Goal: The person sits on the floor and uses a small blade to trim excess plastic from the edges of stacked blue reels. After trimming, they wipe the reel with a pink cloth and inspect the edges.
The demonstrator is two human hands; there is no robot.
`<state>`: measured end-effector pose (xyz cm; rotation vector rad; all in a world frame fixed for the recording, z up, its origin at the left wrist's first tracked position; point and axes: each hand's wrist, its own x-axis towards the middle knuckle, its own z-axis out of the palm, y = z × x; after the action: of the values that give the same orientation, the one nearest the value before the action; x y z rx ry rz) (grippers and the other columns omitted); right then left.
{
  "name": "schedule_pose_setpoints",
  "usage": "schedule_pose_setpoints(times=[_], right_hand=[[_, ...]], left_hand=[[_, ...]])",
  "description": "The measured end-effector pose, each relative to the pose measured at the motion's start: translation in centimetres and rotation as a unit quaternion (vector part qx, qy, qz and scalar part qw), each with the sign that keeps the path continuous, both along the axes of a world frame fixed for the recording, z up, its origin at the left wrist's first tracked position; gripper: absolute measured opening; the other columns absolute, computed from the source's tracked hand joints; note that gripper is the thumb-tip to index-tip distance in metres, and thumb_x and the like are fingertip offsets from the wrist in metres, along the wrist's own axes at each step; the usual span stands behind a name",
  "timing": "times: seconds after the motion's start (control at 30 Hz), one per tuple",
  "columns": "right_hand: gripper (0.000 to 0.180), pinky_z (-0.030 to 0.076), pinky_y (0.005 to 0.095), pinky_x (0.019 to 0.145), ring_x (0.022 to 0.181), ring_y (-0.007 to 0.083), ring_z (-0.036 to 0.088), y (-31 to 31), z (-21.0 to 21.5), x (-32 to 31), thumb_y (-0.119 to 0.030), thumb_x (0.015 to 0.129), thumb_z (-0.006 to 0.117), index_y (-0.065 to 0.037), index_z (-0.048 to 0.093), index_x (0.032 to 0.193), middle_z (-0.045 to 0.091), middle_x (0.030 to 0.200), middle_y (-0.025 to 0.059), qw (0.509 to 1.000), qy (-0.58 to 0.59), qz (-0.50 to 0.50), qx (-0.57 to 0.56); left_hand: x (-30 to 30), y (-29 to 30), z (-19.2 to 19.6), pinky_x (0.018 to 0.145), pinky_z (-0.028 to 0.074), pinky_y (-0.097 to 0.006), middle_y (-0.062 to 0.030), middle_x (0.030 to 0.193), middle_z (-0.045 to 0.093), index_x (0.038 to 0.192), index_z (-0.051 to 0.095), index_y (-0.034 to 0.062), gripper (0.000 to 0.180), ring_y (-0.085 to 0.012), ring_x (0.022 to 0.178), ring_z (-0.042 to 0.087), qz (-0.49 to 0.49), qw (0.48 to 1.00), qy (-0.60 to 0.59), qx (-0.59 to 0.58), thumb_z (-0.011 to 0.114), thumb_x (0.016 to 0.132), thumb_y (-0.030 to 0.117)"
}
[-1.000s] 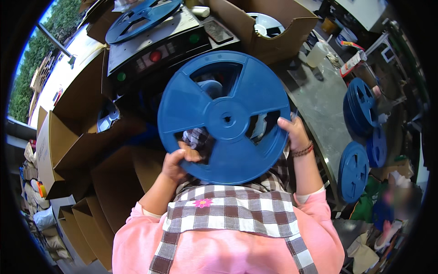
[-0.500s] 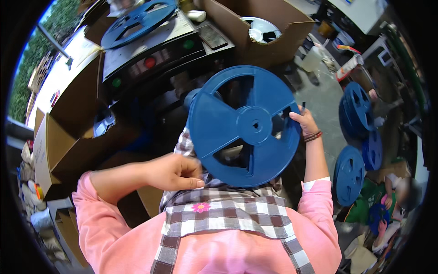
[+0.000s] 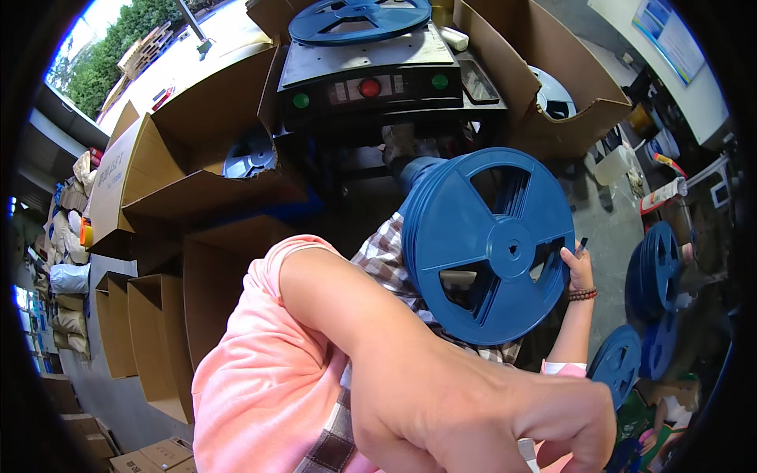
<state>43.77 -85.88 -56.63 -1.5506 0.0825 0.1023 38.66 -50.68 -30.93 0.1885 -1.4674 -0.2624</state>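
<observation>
A stack of blue plastic reels [image 3: 465,229] leans over my lap, with its spoked round face turned toward me. My right hand [image 3: 579,268] grips the right rim, thumb on the face and fingers behind. A small dark stick-like thing [image 3: 583,245] pokes up beside those fingers. Large in the foreground, my left hand [image 3: 481,410] is raised close to the camera, its arm crossing my chest. Its fingers are curled, and the lower frame edge cuts off the fingertips, so anything in them is hidden.
Ahead stands a black machine [image 3: 371,91] with coloured buttons and a blue reel [image 3: 359,20] on top. Cardboard boxes [image 3: 197,189] flank it, some holding reels. More blue reels [image 3: 654,268] stand at right on the floor. A co-worker [image 3: 658,418] is at lower right.
My left hand has risen from beside the reels to close before the camera, across my body. My view has turned left, and my right hand still grips the reels.
</observation>
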Motion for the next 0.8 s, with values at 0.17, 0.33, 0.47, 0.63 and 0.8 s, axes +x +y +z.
schedule_pose_setpoints(times=[0.17,0.33,0.47,0.63,0.8], right_hand=[[0.050,0.046,0.0305,0.087,0.097,0.0143,0.058,0.4,0.4,1.0,-0.024,0.079,0.074,0.001,0.059,0.120,0.064,0.109,0.0046,1.000,-0.020,-0.001,-0.006],[0.045,0.048,0.0281,0.081,0.090,0.0117,0.059,-0.7,1.6,2.9,-0.023,0.079,0.074,0.000,0.061,0.116,0.065,0.103,0.0032,0.999,-0.011,0.032,-0.020],[0.045,0.048,0.0266,0.077,0.086,0.0102,0.058,-1.0,2.2,3.9,-0.023,0.078,0.075,0.000,0.061,0.115,0.064,0.100,0.0016,0.999,0.001,0.048,-0.025],[0.046,0.047,0.0260,0.079,0.086,0.0097,0.058,-1.1,2.2,4.1,-0.023,0.078,0.075,0.001,0.061,0.115,0.064,0.099,0.0012,0.998,-0.011,0.047,-0.041],[0.047,0.046,0.0267,0.083,0.088,0.0101,0.058,-0.9,2.9,4.2,-0.020,0.078,0.075,0.001,0.060,0.116,0.065,0.101,0.0014,0.997,0.015,0.071,-0.037]], left_hand=[[-0.3,-0.2,-0.7,0.087,0.043,-0.037,-0.0182,0.115,0.050,0.111,0.064,0.0021,0.026,-0.0293,0.102,0.051,0.017,0.999,0.016,-0.036,0.050,0.093,0.016],[-0.7,-0.1,-1.0,0.088,0.042,-0.037,-0.0185,0.117,0.048,0.109,0.066,0.0036,0.026,-0.0288,0.103,0.049,0.030,0.997,0.019,-0.068,0.051,0.094,0.018],[-0.7,-0.2,-1.1,0.089,0.041,-0.038,-0.0188,0.118,0.047,0.108,0.068,0.0049,0.027,-0.0285,0.104,0.048,0.030,0.995,0.013,-0.091,0.051,0.095,0.020],[-0.7,-0.3,-1.1,0.091,0.040,-0.038,-0.0191,0.120,0.045,0.107,0.070,0.0065,0.027,-0.0280,0.106,0.047,0.025,0.994,0.007,-0.110,0.051,0.095,0.022],[-0.1,-0.3,-0.9,0.092,0.039,-0.038,-0.0195,0.121,0.044,0.106,0.072,0.0081,0.028,-0.0275,0.107,0.045,0.009,0.994,-0.002,-0.110,0.051,0.096,0.025]])
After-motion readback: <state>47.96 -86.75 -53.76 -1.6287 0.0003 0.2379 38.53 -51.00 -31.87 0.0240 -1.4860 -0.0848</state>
